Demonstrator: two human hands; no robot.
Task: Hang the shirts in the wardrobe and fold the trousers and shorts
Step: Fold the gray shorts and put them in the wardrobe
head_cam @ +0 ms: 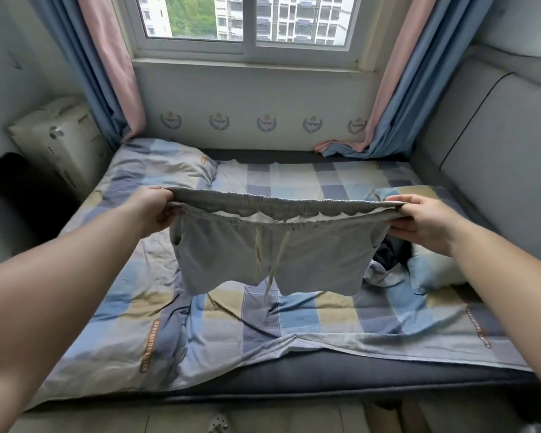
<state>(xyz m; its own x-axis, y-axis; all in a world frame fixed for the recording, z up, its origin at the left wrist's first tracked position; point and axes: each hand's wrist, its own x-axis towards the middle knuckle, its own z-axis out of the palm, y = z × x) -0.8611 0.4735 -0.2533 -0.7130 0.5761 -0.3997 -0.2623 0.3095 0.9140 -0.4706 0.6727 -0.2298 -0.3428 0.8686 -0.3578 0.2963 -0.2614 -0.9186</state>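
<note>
A pair of light grey shorts point(310, 254) with a white drawstring hangs in the air above the bed, its elastic waistband stretched wide. My left hand point(152, 210) grips the left end of the waistband. My right hand point(419, 220) grips the right end. The two legs dangle just above the checked bedsheet point(238, 320). A dark garment point(391, 250) lies bunched on the bed behind the shorts' right side, partly hidden.
A checked pillow point(163, 167) lies at the bed's far left and a crumpled quilt point(431, 270) at the right. A grey padded headboard point(497, 170) stands on the right, a white appliance point(60, 142) on the left, curtains and a window behind.
</note>
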